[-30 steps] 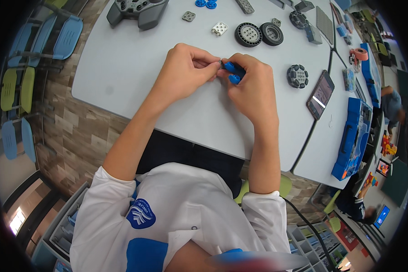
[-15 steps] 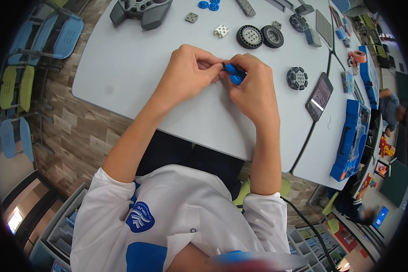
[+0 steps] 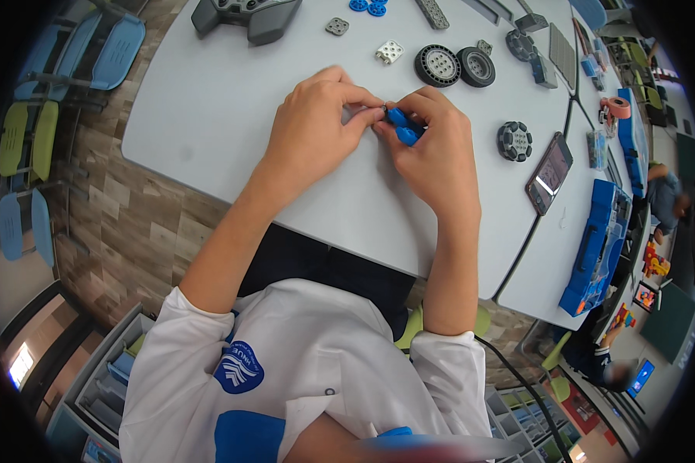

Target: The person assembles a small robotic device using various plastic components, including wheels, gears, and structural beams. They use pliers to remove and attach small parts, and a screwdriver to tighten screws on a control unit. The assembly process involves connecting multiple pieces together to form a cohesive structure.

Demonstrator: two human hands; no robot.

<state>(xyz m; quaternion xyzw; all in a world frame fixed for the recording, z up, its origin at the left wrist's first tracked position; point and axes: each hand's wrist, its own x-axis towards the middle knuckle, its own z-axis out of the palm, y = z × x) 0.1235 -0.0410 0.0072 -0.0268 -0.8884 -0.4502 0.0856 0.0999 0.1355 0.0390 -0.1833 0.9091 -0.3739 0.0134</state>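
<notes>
Little has changed over the last second: the left hand (image 3: 316,131) still pinches one end of the blue part (image 3: 403,126) and the right hand (image 3: 436,150) stays closed around it, above the table (image 3: 208,100), so the fitting work looks unfinished.

A single head-worn fisheye view looks steeply down from above the person's own chest onto the pale surface (image 3: 208,100). It faces forward and down, close enough that both forearms rise from the lower edge to mid-frame. Straight edges bow toward the dark rim, where the floor and chairs (image 3: 23,139) curve away at left.
</notes>
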